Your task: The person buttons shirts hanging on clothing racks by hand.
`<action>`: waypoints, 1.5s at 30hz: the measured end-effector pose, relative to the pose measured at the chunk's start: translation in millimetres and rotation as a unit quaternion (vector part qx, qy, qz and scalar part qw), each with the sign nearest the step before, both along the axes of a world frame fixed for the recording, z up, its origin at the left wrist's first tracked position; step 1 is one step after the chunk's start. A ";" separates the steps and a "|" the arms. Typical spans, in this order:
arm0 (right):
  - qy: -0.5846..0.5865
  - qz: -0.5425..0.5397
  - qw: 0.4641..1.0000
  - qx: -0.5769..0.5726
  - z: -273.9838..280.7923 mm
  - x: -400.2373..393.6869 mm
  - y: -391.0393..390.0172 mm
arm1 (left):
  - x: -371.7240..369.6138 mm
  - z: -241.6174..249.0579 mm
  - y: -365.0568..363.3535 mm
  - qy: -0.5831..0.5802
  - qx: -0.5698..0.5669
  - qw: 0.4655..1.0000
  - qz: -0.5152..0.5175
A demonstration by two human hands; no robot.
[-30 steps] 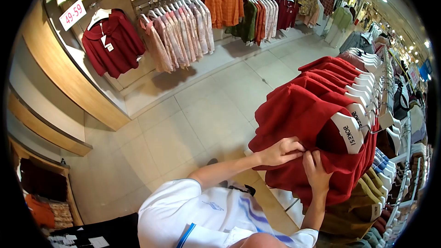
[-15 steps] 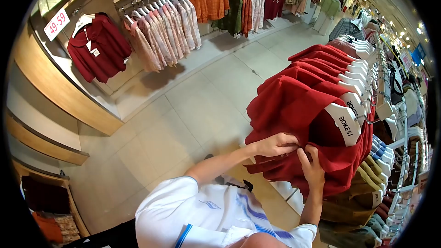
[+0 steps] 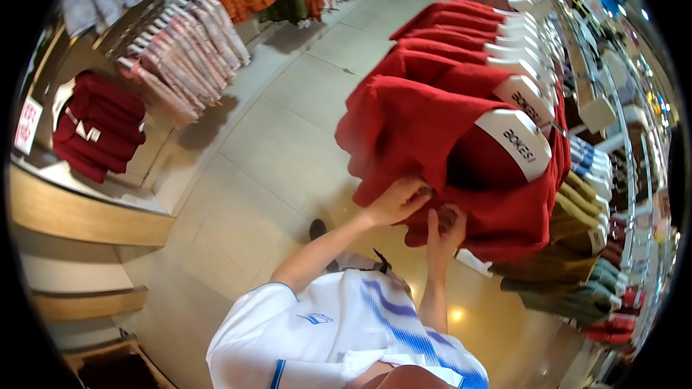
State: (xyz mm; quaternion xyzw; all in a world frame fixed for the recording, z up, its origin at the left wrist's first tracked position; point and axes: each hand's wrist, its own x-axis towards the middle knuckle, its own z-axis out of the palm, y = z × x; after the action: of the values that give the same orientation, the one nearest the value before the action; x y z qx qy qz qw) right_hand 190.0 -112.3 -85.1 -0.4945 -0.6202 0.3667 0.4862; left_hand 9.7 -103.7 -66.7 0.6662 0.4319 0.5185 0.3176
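Note:
A red shirt (image 3: pixel 404 137) hangs at the near end of a row, on a white hanger (image 3: pixel 513 145) marked BOKESI. Its collar opening faces me, with the front edges meeting below. My left hand (image 3: pixel 398 202) is closed at the left front edge, fingertips pinching the cloth. Close beside it, my right hand (image 3: pixel 447 229) has its thumb and fingers curled together on the other front edge. The fingertips partly hide whatever small part, if any, lies between them.
More red shirts (image 3: pixel 443 39) hang behind on the same metal rail (image 3: pixel 577 50). Mustard garments (image 3: pixel 569 241) hang lower right. Along the left wall are pink patterned shirts (image 3: pixel 184 57), a dark red top (image 3: pixel 97 126) and a wooden shelf edge (image 3: pixel 86 205). Pale floor tiles (image 3: pixel 277 137) lie between.
The view has shifted, so the rack sits further left and higher. Both hands have moved a little down the shirt front, away from the collar, and are slightly further apart.

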 end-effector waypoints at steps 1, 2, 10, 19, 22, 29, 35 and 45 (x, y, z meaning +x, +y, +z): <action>-0.002 -0.017 1.000 -0.007 -2.3 -4.0 -0.1 | 1.0 0.2 0.5 -0.002 -0.007 1.000 -0.017; -0.012 -0.017 0.999 0.031 -2.3 -15.5 3.4 | 2.3 2.1 1.1 -0.044 0.011 0.999 -0.025; -0.147 -0.114 0.973 0.137 -39.5 -26.8 37.7 | 10.1 -2.4 8.5 -0.127 0.007 0.983 -0.132; 0.024 -0.065 0.997 -0.042 -68.4 -17.7 43.0 | -18.0 -43.9 -3.3 -0.080 -0.020 0.997 -0.014; -0.030 -0.143 0.989 -0.023 -95.3 -9.4 35.7 | -42.6 -94.7 -11.8 -0.168 -0.146 0.972 0.070; 0.234 -0.045 0.966 -0.103 -65.3 -12.0 23.6 | -68.1 -95.0 17.6 -0.068 -0.065 0.954 0.285; 0.219 -0.084 0.964 -0.121 -62.1 -7.5 13.1 | -90.5 -119.9 41.1 -0.093 -0.178 0.979 0.043; 0.130 -0.159 0.977 -0.054 -35.5 -21.4 4.4 | -130.1 -163.6 54.1 -0.155 -0.238 0.958 -0.049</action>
State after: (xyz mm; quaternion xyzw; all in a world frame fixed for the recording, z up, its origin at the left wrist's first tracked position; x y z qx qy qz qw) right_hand 168.5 -107.9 -120.6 -0.5602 -0.4443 0.3792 0.5873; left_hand -120.4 -49.7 -230.3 0.5029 0.4553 0.4814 0.5549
